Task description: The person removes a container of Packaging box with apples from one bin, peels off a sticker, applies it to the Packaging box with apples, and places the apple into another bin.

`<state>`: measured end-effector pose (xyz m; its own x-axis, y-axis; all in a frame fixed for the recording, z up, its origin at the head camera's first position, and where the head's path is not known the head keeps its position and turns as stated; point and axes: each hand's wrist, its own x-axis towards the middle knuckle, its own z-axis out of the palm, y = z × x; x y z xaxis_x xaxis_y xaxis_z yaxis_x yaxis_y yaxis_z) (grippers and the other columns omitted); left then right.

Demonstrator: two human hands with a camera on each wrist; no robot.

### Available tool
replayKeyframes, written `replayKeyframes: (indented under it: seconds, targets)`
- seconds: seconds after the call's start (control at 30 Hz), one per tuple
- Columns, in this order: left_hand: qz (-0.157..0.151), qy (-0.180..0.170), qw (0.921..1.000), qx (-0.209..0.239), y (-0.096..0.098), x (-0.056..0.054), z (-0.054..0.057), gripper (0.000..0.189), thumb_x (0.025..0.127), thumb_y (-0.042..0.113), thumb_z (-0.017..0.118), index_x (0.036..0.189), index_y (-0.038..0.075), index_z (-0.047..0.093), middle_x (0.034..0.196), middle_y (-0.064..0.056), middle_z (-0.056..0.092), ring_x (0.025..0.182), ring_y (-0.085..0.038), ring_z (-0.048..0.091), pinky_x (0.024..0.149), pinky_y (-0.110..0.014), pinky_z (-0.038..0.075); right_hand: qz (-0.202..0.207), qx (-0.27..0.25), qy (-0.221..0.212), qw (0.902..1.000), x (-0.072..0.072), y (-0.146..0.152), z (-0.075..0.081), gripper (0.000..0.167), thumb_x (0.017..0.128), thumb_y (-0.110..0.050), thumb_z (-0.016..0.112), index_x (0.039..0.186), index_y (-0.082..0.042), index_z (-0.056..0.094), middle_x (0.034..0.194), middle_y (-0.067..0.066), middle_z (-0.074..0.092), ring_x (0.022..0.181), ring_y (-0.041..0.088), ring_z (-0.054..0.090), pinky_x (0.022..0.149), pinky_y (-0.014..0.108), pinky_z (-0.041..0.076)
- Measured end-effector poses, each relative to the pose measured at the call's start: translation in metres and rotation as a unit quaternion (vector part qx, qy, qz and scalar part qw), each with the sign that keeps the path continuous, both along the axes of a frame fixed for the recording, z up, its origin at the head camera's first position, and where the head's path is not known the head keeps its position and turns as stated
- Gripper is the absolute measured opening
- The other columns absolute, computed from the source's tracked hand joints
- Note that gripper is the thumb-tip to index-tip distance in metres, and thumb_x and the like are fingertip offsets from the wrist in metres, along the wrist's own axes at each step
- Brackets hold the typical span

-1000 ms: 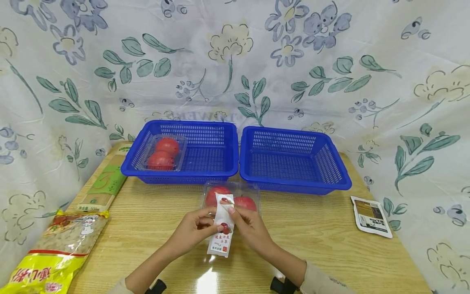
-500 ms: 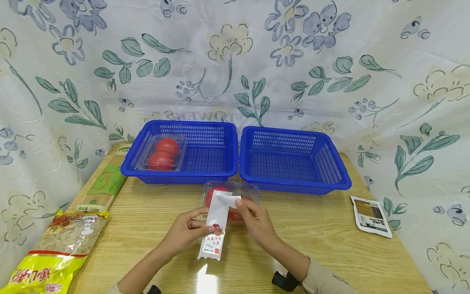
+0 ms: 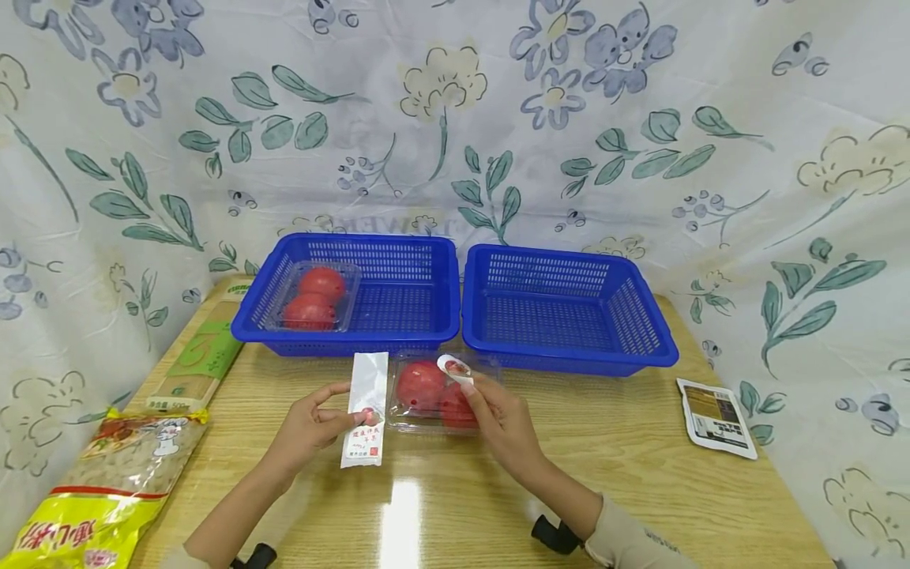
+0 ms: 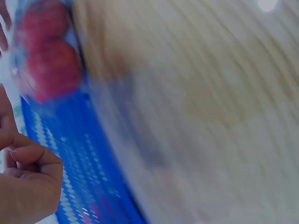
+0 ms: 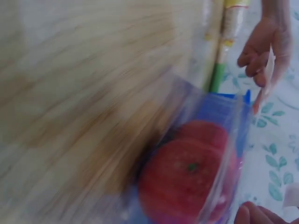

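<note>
Looking from the head view, we see the left hand (image 3: 309,427) with its fingers partly curled and its thumb pressed on a white printed strip (image 3: 366,442), pinching it above the wooden table (image 3: 604,482). The strip hangs lengthwise toward the person, left of a clear box (image 3: 407,427) that holds red fruits (image 3: 419,386). The right hand (image 3: 508,419) reaches over that box's right side, its thumb and fingers drawn together on a small sticker (image 3: 453,365) bearing a red picture. We find the box in front of two blue baskets: the left basket (image 3: 398,310) carries a second clear box (image 3: 348,316) with two more red fruits (image 3: 310,310), and the right basket (image 3: 547,320) stands beside it. A green-labelled packet (image 3: 206,348) and a yellow bag (image 3: 121,482) lie along the left edge; a white-edged pouch (image 3: 716,419) lies at the right.

In the left wrist view, which is badly blurred, we make out the left hand with bent fingers at the lower left, though we cannot tell there what it holds.

In the right wrist view we see the red fruits large under clear plastic, the right hand's fingertips (image 5: 259,215) at the bottom edge, and the left hand holding the strip at the upper right.
</note>
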<state>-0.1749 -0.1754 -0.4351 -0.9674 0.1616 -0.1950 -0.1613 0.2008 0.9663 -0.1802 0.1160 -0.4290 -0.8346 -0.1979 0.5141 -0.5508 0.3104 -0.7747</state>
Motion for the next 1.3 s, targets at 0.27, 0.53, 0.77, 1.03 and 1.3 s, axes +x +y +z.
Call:
replayKeyframes:
  seconds: [0.27, 0.53, 0.77, 1.03, 1.3]
  targets:
    - [0.021, 0.000, 0.9989, -0.042, -0.021, -0.011, -0.021, 0.058, 0.090, 0.009, 0.069, 0.138, -0.011, 0.042, 0.097, -0.018, 0.076, 0.068, -0.002, 0.063, 0.064, -0.021, 0.049, -0.070, 0.099, 0.125, 0.9848, -0.004, 0.002, -0.009, 0.022, 0.091, -0.007, 0.068, 0.112, -0.002, 0.075, 0.124, 0.020, 0.067, 0.111, 0.036, 0.067, 0.088, 0.048, 0.056]
    - [0.000, 0.005, 0.9951, -0.099, -0.017, -0.017, -0.033, 0.051, 0.088, 0.005, 0.071, 0.126, -0.018, 0.047, 0.092, -0.023, 0.075, 0.079, -0.016, 0.073, 0.064, -0.025, 0.052, -0.076, 0.109, 0.125, 0.9831, -0.004, 0.003, -0.010, 0.020, 0.093, -0.010, 0.066, 0.110, -0.002, 0.076, 0.124, 0.021, 0.067, 0.108, 0.037, 0.068, 0.085, 0.048, 0.057]
    - [0.028, 0.001, 0.9845, -0.173, -0.012, -0.019, -0.032, 0.048, 0.081, 0.007, 0.077, 0.118, -0.012, 0.053, 0.070, -0.008, 0.071, 0.060, -0.012, 0.058, 0.053, -0.025, 0.043, -0.075, 0.107, 0.129, 0.9830, -0.005, 0.004, -0.013, 0.018, 0.095, -0.011, 0.065, 0.107, -0.003, 0.076, 0.123, 0.020, 0.068, 0.109, 0.035, 0.068, 0.085, 0.046, 0.057]
    - [0.026, 0.045, 0.9320, -0.359, -0.015, -0.019, -0.028, 0.053, 0.076, 0.033, 0.084, 0.106, -0.003, 0.059, 0.085, -0.014, 0.067, 0.075, -0.024, 0.058, 0.062, -0.036, 0.044, -0.076, 0.106, 0.119, 0.9843, -0.003, 0.004, -0.014, 0.016, 0.093, -0.009, 0.067, 0.103, -0.002, 0.077, 0.125, 0.021, 0.067, 0.111, 0.036, 0.067, 0.089, 0.047, 0.055]
    - [0.033, 0.038, 0.9046, -0.423, -0.017, -0.014, -0.019, 0.054, 0.081, 0.046, 0.077, 0.105, 0.002, 0.060, 0.065, -0.002, 0.059, 0.060, -0.018, 0.053, 0.050, -0.032, 0.037, -0.077, 0.113, 0.120, 0.9834, -0.002, 0.002, -0.015, 0.017, 0.093, -0.010, 0.067, 0.105, -0.004, 0.077, 0.126, 0.020, 0.066, 0.112, 0.036, 0.066, 0.090, 0.048, 0.055]
